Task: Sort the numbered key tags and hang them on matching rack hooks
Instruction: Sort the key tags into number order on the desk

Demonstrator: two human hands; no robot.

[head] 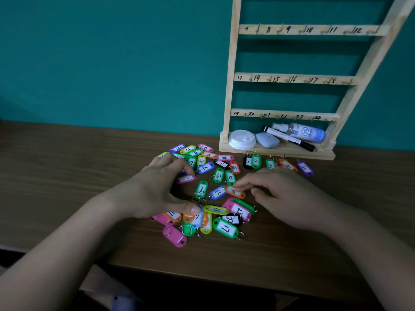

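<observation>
A heap of coloured numbered key tags (203, 189) lies on the wooden table (67, 176). My left hand (157, 189) arches over the heap's left side, fingertips on a pink tag marked 7 (185, 178) and thumb on a blue tag (198, 217). My right hand (283, 191) reaches in from the right, its index fingertip touching an orange tag (234, 191); the thumb stays apart from it. Tags 1 (247, 162), 2 (256, 161), 3 (270, 164), 4 (288, 165) and 5 (305, 168) lie in a row before the wooden rack (292, 78). Its visible hooks, numbered 7 to 24, are bare.
The rack's base tray holds a white lid (242, 139), a pale rounded object (267, 140), a black-and-white marker (289, 139) and a spray bottle (301, 131). A teal wall stands behind. The table's front edge (202, 274) runs below my forearms.
</observation>
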